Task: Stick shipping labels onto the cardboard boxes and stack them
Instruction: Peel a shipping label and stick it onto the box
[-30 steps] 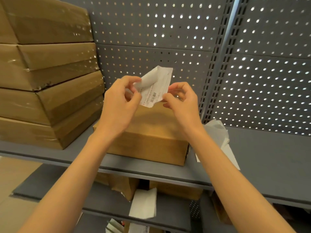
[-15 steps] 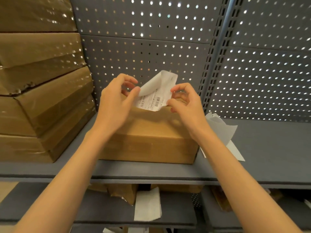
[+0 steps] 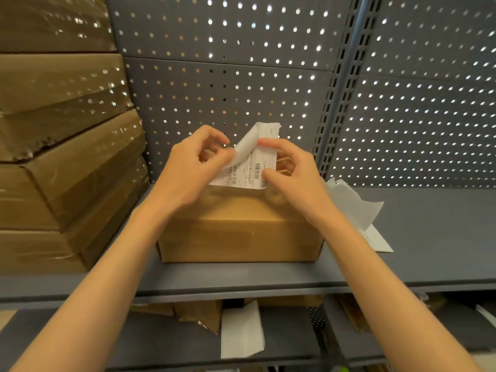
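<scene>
Backing sheet (image 3: 243, 149): peeled further off the shipping label (image 3: 255, 167) than half a second ago. Left hand (image 3: 188, 167) pinches the backing; right hand (image 3: 288, 170) pinches the label, above the cardboard box (image 3: 239, 232) on the shelf (image 3: 268, 277). Sticking appears imminent.

Stacked boxes (image 3: 61, 157) walling off shelf (image 3: 241, 275) at 9 o'clock. Single box (image 3: 239, 229) sitting centre. Loose papers (image 3: 354, 210) lying just beside it at 3 o'clock; bare shelf stretching beyond. Pegboard (image 3: 228, 84) closing 12 o'clock.
</scene>
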`<state>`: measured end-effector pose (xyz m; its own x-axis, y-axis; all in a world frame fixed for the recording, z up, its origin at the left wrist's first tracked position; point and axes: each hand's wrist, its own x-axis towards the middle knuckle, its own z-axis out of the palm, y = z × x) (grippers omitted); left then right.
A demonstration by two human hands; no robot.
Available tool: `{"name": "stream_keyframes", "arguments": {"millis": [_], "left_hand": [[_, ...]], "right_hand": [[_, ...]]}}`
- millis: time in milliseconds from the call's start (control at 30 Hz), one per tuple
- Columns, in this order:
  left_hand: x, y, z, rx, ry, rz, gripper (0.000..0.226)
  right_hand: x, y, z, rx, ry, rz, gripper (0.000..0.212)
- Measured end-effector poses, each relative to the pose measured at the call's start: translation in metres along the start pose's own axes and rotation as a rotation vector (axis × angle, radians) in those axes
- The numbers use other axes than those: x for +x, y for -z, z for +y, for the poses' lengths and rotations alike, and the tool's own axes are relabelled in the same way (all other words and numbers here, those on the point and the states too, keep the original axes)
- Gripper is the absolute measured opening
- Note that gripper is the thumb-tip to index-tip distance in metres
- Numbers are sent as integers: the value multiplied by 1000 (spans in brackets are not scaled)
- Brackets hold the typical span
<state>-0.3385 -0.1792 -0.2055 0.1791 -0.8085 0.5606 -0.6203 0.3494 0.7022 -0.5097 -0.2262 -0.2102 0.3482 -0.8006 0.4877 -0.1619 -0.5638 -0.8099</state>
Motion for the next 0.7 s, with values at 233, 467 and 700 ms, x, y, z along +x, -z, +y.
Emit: {"name": "stream_keyframes", "arguments": {"millis": [233,467,700], "left_hand": [[2,-2,1,383,-168,3,47],[3,-6,7,7,30,97,16],[0,-10,14,32,98,-61,35]], "right_hand": [[3,5,0,-32,9,-34,47],[5,25,5,51,-28,-56,50],[17,17,12,-18,-13,-62,35]]}}
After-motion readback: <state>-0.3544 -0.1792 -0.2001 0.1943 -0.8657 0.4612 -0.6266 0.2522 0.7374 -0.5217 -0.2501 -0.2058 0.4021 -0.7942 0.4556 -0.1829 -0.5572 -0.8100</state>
